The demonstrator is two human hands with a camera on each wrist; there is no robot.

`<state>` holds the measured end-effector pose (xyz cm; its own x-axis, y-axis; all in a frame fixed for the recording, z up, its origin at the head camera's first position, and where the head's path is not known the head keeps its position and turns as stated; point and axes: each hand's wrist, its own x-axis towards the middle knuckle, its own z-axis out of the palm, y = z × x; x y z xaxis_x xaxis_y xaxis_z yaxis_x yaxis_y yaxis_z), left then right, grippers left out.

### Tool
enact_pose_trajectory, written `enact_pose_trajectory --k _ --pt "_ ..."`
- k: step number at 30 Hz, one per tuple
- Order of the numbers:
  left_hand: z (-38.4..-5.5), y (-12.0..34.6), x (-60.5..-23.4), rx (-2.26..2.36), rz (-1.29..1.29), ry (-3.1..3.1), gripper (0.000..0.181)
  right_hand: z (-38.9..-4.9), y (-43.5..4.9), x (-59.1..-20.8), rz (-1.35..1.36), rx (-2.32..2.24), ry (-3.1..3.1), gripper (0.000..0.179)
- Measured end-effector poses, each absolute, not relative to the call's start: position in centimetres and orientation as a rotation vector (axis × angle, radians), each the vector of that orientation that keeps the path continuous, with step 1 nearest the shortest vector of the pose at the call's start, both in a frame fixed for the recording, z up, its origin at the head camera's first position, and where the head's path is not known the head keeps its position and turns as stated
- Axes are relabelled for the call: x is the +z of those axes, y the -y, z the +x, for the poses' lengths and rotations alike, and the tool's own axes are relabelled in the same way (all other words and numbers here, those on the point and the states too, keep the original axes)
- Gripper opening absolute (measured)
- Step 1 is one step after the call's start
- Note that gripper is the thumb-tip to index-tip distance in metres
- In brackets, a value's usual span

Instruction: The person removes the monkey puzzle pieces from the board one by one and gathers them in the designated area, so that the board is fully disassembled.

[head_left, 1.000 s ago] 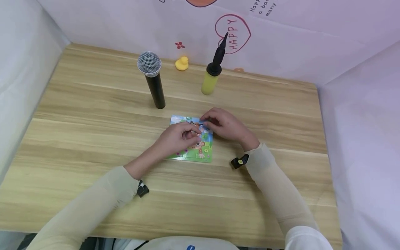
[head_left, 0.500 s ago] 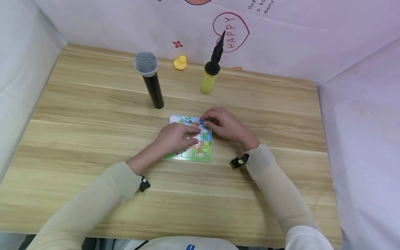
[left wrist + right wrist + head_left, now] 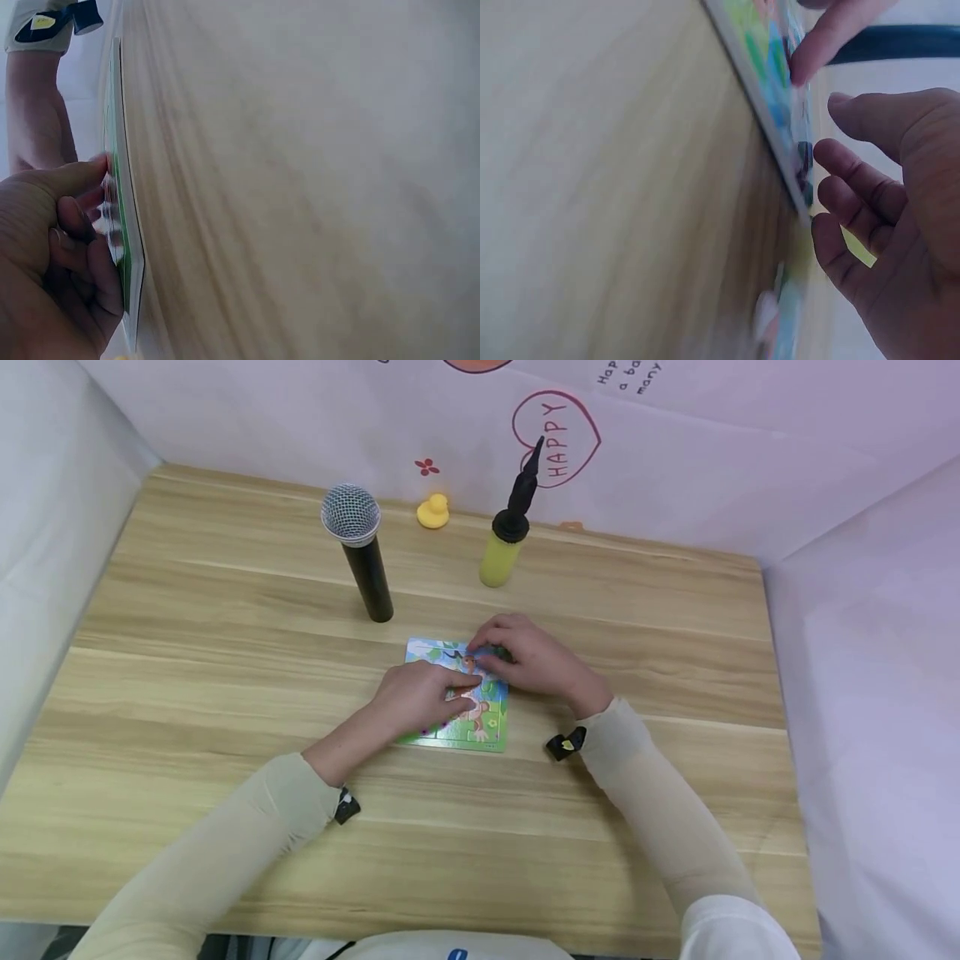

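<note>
A flat jigsaw puzzle (image 3: 491, 727) with a cartoon monkey, blue sky and green grass lies on the wooden table. From the left, my left hand (image 3: 416, 697) reaches over it, covering its left part. The left thumb and index finger rest at the puzzle's surface, while the other fingers fold underneath in the left wrist view, beside the puzzle's edge (image 3: 133, 255). My right hand (image 3: 528, 658) hovers at the top right corner with loosely bent fingers. In the right wrist view nothing shows between the right thumb (image 3: 877, 120) and fingers, close beside the puzzle (image 3: 761, 67).
A microphone (image 3: 367, 577) stands upright behind the puzzle to the left. A yellow hand pump (image 3: 501, 560) with a black top stands behind it, and a yellow rubber duck (image 3: 432, 512) sits at the back edge. White printed sheets (image 3: 712, 477) wall the table.
Over the last second my left index finger has straightened out over the puzzle. My right hand has shifted slightly left, further over the puzzle's upper right part.
</note>
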<state>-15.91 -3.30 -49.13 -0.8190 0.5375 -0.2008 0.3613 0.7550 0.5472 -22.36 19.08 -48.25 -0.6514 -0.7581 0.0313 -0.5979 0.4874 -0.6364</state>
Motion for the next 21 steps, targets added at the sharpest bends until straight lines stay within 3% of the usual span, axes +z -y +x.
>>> enact_pose_trajectory --k 21 --pt "-15.5 3.8 -49.3 0.669 0.74 -2.65 0.038 -22.8 -15.2 -47.4 -1.359 -0.511 -2.522 0.026"
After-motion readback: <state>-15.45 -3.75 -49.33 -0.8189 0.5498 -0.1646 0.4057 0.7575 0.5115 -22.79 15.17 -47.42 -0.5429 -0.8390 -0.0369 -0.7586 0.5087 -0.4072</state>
